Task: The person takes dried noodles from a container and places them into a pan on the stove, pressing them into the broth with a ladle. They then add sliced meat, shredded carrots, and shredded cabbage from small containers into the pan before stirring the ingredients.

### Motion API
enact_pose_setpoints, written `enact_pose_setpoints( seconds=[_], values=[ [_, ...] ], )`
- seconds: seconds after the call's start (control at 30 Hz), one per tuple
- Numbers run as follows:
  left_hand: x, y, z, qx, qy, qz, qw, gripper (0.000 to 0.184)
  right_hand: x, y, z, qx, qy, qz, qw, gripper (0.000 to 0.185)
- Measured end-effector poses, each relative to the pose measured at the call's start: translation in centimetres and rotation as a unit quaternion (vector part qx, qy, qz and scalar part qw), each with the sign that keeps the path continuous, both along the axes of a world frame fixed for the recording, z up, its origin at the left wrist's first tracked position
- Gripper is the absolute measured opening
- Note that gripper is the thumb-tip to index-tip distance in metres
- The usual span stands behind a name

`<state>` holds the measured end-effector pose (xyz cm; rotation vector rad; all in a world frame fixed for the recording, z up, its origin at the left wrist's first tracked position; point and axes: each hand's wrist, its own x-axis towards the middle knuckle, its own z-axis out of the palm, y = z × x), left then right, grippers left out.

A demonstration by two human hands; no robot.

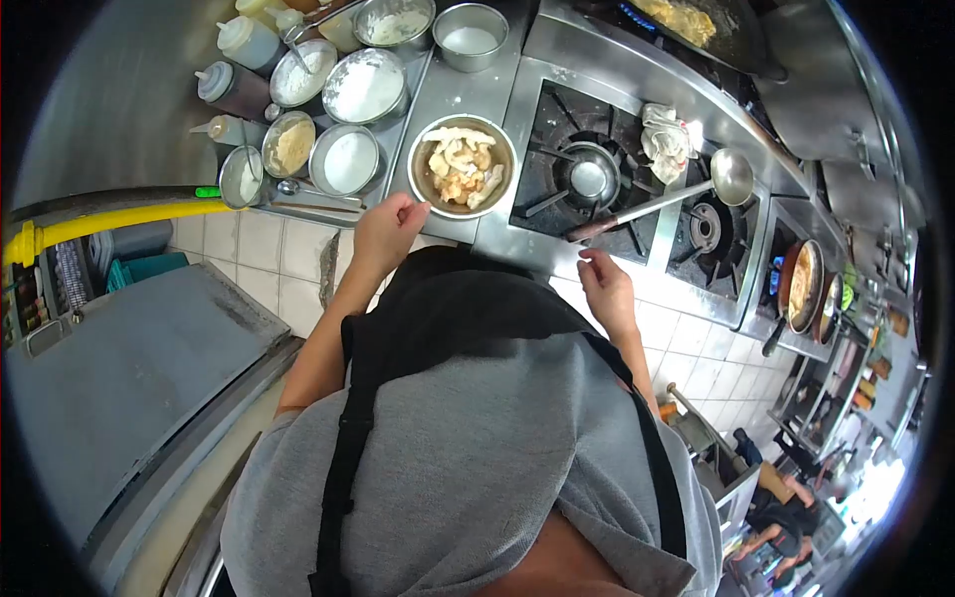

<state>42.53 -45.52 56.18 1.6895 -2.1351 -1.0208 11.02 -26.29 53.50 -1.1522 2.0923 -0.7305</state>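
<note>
From where I stand, the bowl (417, 179) sits on the steel counter (438, 99), just left of the nearest burner (589, 179). In it lies food (463, 164): pale strips at the far and right edges, browner pieces in the middle.

The left hand (388, 237) is at the bowl's near left edge, its fingers curled and the thumb side turned to the rim. I cannot tell whether it pinches the metal or is only just beside it. The right hand (608, 291) is in the air, right of the bowl and a little nearer the person, with loosely bent fingers and nothing in them that I can see. The ladle (647, 209) lies across the stove to the right of the bowl, its handle end near this hand. A crumpled cloth (668, 144) lies right of the bowl too, past the burner.

To the bowl's left stand tubs (395, 111) of white powder, with bottles (244, 92) farther left. Well off to the right and beyond the bowl is a wok (741, 40) with yellowish food; farther right, and nearer than the bowl, a pan (774, 336) holds more food. Other people (776, 522) stand well apart, to the bowl's far right.
</note>
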Motion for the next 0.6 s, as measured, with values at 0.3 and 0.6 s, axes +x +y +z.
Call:
enact_pose_setpoints(
  seconds=[0.3,0.6],
  values=[
    [-0.5,-1.8,-8.6,0.241,0.288,0.109,0.92,0.039,1.2,-2.1,2.1,-0.044,0.039,0.04,0.997,0.021],
    [-0.9,-3.7,-10.3,0.188,0.264,0.1,0.941,0.034,0.8,2.1,2.8,-0.047,0.067,0.024,0.996,0.019]
  ],
)
